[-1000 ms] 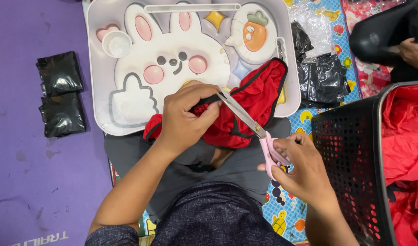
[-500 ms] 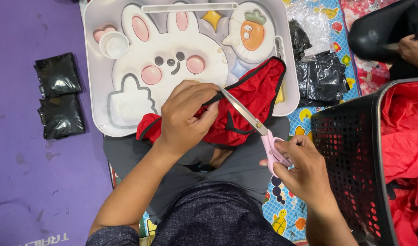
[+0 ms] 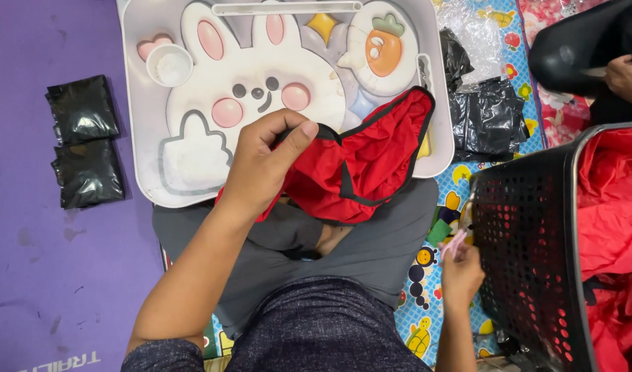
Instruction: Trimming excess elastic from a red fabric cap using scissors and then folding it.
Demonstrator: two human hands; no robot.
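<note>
Now left hand (image 3: 261, 165) pinches red garment (image 3: 360, 162) over bunny tray (image 3: 140, 138); right hand (image 3: 459, 272) grips pink scissors (image 3: 456, 242) beside black basket (image 3: 529, 234).

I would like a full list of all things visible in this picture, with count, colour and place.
red garment: 1, red with black trim, on the tray's lower right, pinched by the left hand
tray: 1, white with rabbit and carrot design, top centre
black packets: 2, black, on the purple mat, left
purple mat: 1, purple, left
black bags: a pile, black, right of the tray
basket: 1, black, right, holding red cloth
scissors: 1, pink handles, by the basket, in the right hand
left hand: grips the garment
right hand: holds the scissors
</note>
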